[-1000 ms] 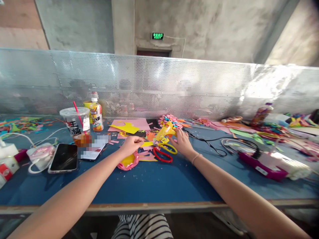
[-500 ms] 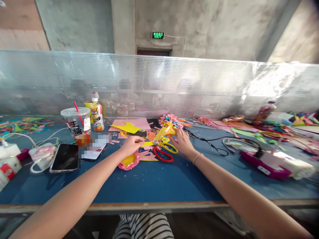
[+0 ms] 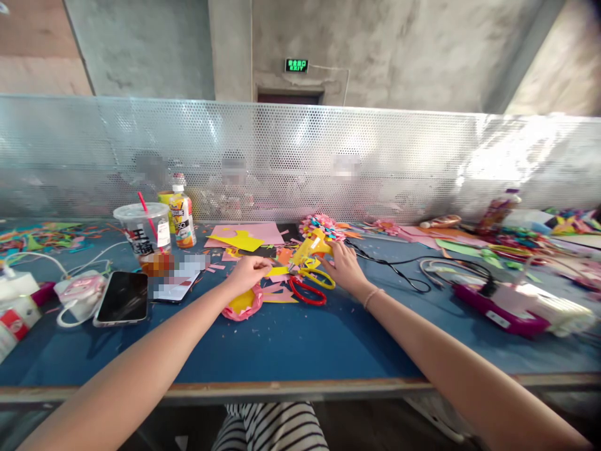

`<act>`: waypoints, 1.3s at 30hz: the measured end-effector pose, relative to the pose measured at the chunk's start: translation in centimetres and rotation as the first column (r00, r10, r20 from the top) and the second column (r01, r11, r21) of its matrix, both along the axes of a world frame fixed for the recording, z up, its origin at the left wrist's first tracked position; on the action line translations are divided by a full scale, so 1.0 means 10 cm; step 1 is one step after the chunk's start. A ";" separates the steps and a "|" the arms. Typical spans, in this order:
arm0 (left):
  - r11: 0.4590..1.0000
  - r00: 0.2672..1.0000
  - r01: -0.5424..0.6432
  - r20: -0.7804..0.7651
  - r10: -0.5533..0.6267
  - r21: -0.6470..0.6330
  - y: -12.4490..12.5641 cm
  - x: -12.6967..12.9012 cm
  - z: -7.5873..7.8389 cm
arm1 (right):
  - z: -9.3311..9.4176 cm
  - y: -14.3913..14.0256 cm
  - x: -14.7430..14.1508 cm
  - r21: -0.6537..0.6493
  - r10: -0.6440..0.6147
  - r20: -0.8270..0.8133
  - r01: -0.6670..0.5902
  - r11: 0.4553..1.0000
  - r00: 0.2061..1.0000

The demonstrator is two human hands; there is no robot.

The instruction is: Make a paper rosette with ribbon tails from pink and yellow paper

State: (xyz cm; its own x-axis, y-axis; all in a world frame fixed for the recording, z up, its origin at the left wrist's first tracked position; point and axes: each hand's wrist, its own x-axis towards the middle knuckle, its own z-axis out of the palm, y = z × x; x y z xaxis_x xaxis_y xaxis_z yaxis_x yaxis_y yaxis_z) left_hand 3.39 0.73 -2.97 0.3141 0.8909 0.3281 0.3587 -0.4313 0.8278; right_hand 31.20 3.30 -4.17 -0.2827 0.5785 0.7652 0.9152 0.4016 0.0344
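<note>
My left hand is closed in a pinch on a small yellow paper strip. To its right, my right hand is wrapped round the back of a yellow glue gun, whose front end slants down toward the strip. Just below the gun lie scissors with one red and one yellow handle loop. A round pink paper piece with a yellow centre rests on the table under my left wrist, partly hidden by it. Behind the gun sits a pink and blue paper flower.
Pink paper sheets and scraps lie beyond my hands. To the left stand a plastic cup, a drink bottle and phones. A black cord and a purple power strip lie on the right. A perforated metal screen borders the back.
</note>
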 end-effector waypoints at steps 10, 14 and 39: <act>1.000 1.000 0.003 -0.022 -0.003 0.013 -0.01 0.00 0.01 | 0.00 0.00 0.00 -0.012 -0.028 -0.001 0.028 1.000 1.000; 1.000 1.000 -0.006 0.007 0.006 0.002 -0.03 0.01 0.02 | 0.00 0.01 -0.01 -0.026 -0.036 -0.009 0.036 0.999 0.999; 0.998 0.995 -0.033 0.093 0.028 0.055 -0.01 0.00 0.05 | 0.03 0.05 0.09 -0.296 -0.275 -0.117 0.231 0.927 0.954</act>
State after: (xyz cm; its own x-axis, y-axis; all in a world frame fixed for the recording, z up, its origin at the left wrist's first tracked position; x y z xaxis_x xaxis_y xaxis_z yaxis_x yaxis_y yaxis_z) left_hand 3.38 0.63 -2.50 0.2532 0.8790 0.4041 0.2960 -0.4680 0.8327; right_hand 32.15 3.78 -3.92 0.0089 0.8093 0.5873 0.9725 0.1297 -0.1934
